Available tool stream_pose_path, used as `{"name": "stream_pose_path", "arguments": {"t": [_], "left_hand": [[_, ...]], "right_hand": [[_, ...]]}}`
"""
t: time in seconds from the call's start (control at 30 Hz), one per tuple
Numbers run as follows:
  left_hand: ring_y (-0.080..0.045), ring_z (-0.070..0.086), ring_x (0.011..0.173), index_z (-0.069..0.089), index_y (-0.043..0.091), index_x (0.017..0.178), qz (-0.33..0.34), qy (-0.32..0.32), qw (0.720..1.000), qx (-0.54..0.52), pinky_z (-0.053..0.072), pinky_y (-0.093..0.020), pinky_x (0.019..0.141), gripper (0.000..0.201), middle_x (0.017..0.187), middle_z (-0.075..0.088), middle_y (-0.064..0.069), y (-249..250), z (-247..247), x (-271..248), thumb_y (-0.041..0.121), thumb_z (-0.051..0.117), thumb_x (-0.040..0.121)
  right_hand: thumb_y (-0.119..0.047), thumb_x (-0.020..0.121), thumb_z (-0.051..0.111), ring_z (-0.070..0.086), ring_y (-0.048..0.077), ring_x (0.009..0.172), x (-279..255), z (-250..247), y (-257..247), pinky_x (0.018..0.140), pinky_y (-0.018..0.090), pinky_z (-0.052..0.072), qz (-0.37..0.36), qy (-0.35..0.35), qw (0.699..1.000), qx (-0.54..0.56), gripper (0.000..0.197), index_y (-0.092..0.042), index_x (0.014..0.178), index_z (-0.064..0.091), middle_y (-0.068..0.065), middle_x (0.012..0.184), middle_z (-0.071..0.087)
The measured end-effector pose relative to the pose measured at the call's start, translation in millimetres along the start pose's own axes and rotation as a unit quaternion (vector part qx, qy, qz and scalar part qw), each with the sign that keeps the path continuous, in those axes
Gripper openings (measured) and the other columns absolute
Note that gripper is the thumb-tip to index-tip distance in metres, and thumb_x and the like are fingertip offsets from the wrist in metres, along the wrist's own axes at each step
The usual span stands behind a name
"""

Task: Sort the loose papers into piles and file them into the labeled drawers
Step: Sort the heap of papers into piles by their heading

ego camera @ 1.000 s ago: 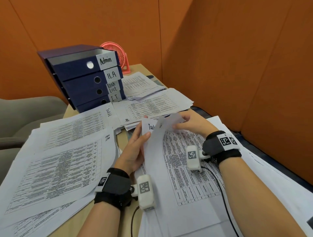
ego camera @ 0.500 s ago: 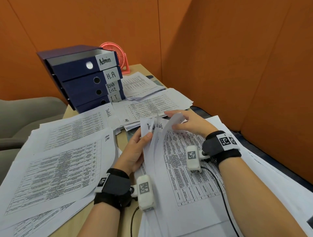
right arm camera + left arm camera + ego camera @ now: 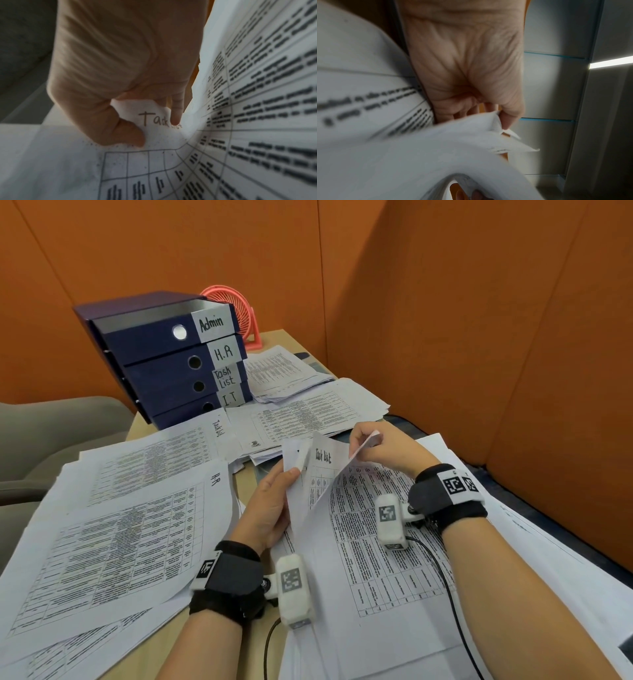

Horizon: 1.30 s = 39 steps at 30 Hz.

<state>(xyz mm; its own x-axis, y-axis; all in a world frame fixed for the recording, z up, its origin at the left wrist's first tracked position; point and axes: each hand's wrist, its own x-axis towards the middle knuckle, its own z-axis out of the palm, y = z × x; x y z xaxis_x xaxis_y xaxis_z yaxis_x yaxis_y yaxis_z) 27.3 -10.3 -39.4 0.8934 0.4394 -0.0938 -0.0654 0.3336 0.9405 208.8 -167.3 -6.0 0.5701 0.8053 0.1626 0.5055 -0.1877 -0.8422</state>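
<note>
My left hand [image 3: 289, 474] grips the left edge of a raised bundle of printed sheets [image 3: 308, 491], thumb on top; the left wrist view shows the thumb [image 3: 506, 119] pressing the sheets [image 3: 419, 155]. My right hand [image 3: 363, 444] pinches the far corner of the top sheet [image 3: 370, 542] and peels it back. Under it shows a sheet handwritten "Task List" [image 3: 322, 455], whose writing [image 3: 154, 119] lies between thumb and fingers in the right wrist view. The blue drawers [image 3: 178, 361], labelled Admin, H.R, Task List and I.T, stand stacked at the far left.
Sorted piles lie around: an H.R pile [image 3: 120, 525] at the left, a Task List pile [image 3: 164, 453] behind it, two more [image 3: 301, 412] [image 3: 277, 368] beside the drawers. A pink fan [image 3: 236, 313] stands behind the drawers. Orange partitions [image 3: 479, 337] close the back and right; a grey chair [image 3: 51, 426] is at left.
My right hand has lifted the top sheet's corner up and to the right, baring the "Task List" heading beneath. My left hand keeps its hold on the bundle's left edge.
</note>
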Motion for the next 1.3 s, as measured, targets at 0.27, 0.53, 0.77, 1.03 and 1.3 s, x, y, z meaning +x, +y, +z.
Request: {"name": "stream_pose_path", "arguments": {"t": [0.27,0.53,0.77,1.03,1.3], "left_hand": [[-0.025,0.068,0.096,0.063,0.011,0.114,-0.009,0.025,1.000,0.005,0.054,-0.042,0.084,0.023,0.107,0.072,-0.013,5,1,0,0.019,0.047,0.099],[-0.021,0.069,0.086,0.066,0.016,0.102,-0.008,-0.006,1.000,0.006,0.055,-0.037,0.078,0.021,0.094,0.074,-0.007,4,2,0,0.018,0.045,0.099],[-0.028,0.065,0.099,0.051,0.010,0.134,0.018,-0.107,0.994,-0.020,0.056,-0.040,0.085,0.055,0.120,0.064,-0.017,2,0,-5,0.016,0.061,0.080],[-0.028,0.065,0.098,0.048,0.014,0.137,0.005,-0.133,0.991,-0.030,0.056,-0.039,0.082,0.082,0.119,0.065,-0.016,4,1,-5,0.034,0.081,0.065],[-0.031,0.064,0.105,0.038,0.012,0.142,-0.107,-0.262,0.959,-0.009,0.056,-0.041,0.085,0.108,0.121,0.063,-0.015,2,2,-13,0.025,0.094,0.052]], "right_hand": [[-0.005,0.084,0.065,0.062,0.002,0.094,1,0,1,0.079,0.020,0.047,0.007,0.001,1.000,0.020,0.032,-0.026,0.109,0.069,-0.010,0.102,0.069],[-0.003,0.080,0.057,0.061,0.014,0.106,1,1,4,0.083,0.036,0.058,0.023,-0.023,0.999,-0.021,0.058,-0.045,0.119,0.062,-0.007,0.132,0.057],[-0.005,0.082,0.061,0.060,-0.001,0.074,-1,1,-3,0.068,0.015,0.049,-0.006,-0.025,1.000,0.010,0.049,-0.030,0.124,0.062,-0.007,0.082,0.065],[-0.001,0.083,0.059,0.054,0.009,0.069,0,1,-4,0.068,0.032,0.047,0.019,-0.004,0.999,-0.028,0.034,-0.027,0.100,0.072,-0.015,0.069,0.060],[-0.016,0.084,0.076,0.049,-0.010,0.097,-1,-2,0,0.083,0.010,0.039,-0.065,-0.023,0.992,-0.108,0.018,-0.022,0.099,0.068,-0.011,0.102,0.058]]}}
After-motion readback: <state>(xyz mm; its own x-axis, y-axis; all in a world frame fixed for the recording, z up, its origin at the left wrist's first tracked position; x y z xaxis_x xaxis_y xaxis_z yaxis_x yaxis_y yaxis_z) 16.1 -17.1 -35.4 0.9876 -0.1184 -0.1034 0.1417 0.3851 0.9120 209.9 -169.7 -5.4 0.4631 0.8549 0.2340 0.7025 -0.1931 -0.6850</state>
